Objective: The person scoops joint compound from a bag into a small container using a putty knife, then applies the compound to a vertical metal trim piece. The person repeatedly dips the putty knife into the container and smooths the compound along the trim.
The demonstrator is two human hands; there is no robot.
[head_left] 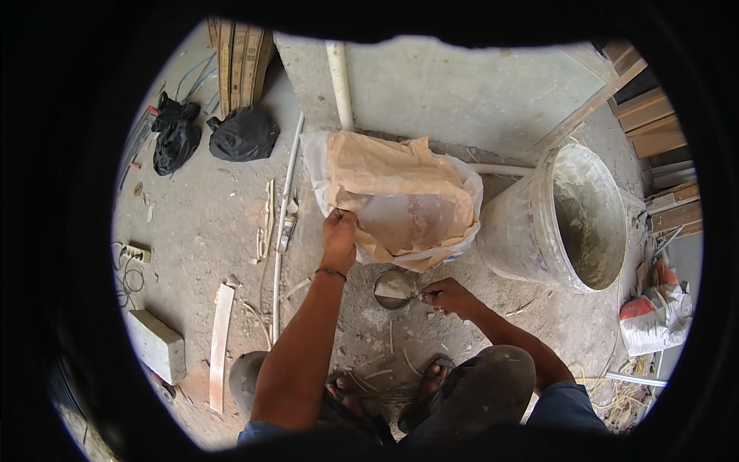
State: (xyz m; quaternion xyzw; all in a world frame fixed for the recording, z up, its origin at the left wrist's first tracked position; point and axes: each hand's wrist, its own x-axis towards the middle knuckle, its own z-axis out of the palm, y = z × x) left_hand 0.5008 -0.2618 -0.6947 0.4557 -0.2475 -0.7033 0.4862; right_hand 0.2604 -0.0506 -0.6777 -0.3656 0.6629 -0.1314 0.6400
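Concrete floor (200, 219), person squatting at its near edge with both feet flat beneath the work. The open paper-lined bag (377, 160) sits toward the floor's far edge, just short of the pale panel (469, 92), its mouth turned up and toward the person; grey powder (419, 219) shows inside. Left hand (339, 232): fingers and thumb clamped on the bag's near left edge, where the paper is pinched and drawn back. Judgement: this grip serves to spread the mouth and steady a limp wall that would otherwise sag over the contents. Right hand (453, 299): closed around a short dark handle (434, 293) at the right rim of a round grey vessel (391, 302), low over the floor between bag and feet. A pale wedge lies across the vessel; cannot tell whether it is a blade or powder, nor whether the handle belongs to the vessel. Holding from the side probably leaves the top of the vessel unobstructed. The large crusted bucket (512, 231) stands just right of the bag, mouth up, its lean likely lens distortion; that position seems chosen for short reach from the right arm. Long white pipe (292, 169) lies left of the bag, apart from it. Two black bags (245, 135) rest toward the floor's far left corner, well clear of the working spot.
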